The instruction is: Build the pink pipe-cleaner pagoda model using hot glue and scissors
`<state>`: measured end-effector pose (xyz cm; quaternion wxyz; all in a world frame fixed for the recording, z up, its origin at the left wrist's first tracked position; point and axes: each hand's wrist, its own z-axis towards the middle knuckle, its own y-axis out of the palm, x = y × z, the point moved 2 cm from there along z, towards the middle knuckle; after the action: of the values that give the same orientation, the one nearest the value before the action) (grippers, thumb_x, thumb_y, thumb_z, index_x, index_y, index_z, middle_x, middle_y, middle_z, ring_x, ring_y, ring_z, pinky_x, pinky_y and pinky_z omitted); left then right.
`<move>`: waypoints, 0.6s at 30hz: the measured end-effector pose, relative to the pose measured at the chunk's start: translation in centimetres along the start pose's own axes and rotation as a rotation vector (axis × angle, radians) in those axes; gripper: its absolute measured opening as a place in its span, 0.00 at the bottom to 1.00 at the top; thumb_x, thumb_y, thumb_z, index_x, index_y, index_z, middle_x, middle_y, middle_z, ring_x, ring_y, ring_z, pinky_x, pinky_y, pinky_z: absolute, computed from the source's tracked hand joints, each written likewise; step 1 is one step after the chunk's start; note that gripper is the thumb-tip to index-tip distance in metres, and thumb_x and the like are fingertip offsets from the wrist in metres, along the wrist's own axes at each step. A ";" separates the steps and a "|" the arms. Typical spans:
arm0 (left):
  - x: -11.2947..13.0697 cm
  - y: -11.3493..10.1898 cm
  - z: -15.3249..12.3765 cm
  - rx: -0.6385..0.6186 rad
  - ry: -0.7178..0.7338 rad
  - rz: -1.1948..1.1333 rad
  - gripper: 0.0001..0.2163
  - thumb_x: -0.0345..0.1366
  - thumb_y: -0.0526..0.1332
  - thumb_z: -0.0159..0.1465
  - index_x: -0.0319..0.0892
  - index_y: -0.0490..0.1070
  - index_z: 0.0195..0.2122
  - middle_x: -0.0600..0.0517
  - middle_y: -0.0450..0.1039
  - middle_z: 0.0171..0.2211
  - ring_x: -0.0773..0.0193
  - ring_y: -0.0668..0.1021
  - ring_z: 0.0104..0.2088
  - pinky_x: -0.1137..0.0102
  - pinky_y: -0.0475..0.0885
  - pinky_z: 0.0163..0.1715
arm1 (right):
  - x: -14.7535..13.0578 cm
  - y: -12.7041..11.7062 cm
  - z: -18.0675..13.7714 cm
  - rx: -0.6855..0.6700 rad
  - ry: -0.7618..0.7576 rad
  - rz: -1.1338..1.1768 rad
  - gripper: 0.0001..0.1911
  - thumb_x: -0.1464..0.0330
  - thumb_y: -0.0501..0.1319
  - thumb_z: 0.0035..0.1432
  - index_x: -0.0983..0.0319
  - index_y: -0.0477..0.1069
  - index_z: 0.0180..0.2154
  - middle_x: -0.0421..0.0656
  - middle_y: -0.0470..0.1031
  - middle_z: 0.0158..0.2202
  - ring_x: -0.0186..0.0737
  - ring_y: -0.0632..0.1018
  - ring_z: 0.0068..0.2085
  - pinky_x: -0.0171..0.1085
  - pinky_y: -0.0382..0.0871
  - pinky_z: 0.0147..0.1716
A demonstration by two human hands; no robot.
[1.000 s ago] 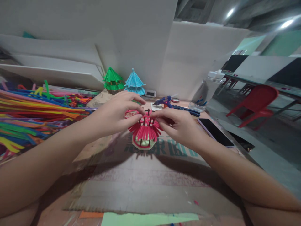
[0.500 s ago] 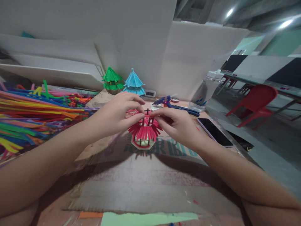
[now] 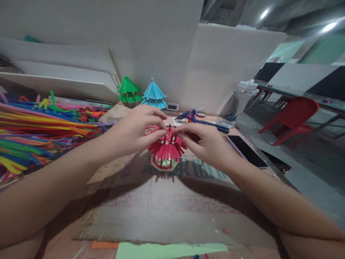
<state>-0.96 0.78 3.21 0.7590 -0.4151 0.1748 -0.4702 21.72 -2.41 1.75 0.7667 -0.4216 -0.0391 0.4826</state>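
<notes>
A small pink pavilion model (image 3: 166,150) made of pipe cleaners stands on an octagonal base on the cardboard sheet (image 3: 167,212). Dark posts stick up from its top. My left hand (image 3: 133,131) pinches the model's upper edge from the left, thumb and fingers pressed together. From the right, my right hand (image 3: 206,144) pinches the same top rim, fingertips closed on the pink strands. Both hands meet just above the fringed roof.
A big heap of coloured pipe cleaners (image 3: 40,126) fills the left. Green (image 3: 129,91) and blue (image 3: 154,94) pavilion models stand at the wall. A blue glue gun (image 3: 188,116), a water bottle (image 3: 233,106) and a phone (image 3: 246,151) lie right. Red chair (image 3: 293,118) beyond.
Almost nothing has moved. Both hands stay pinched on the top of the pink model, with only slight finger shifts.
</notes>
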 end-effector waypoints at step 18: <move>0.0 -0.1 0.1 -0.017 -0.014 0.007 0.15 0.46 0.59 0.74 0.44 0.83 0.41 0.44 0.80 0.52 0.49 0.79 0.56 0.55 0.71 0.59 | 0.7 0.8 -0.3 0.006 -0.018 -0.007 0.14 0.74 0.60 0.68 0.61 0.83 0.48 0.45 0.87 0.41 0.36 0.83 0.36 0.33 0.71 0.34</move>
<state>-0.92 0.79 3.30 0.7582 -0.4241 0.1749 -0.4633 21.67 -1.93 0.82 0.7694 -0.4145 -0.0460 0.4838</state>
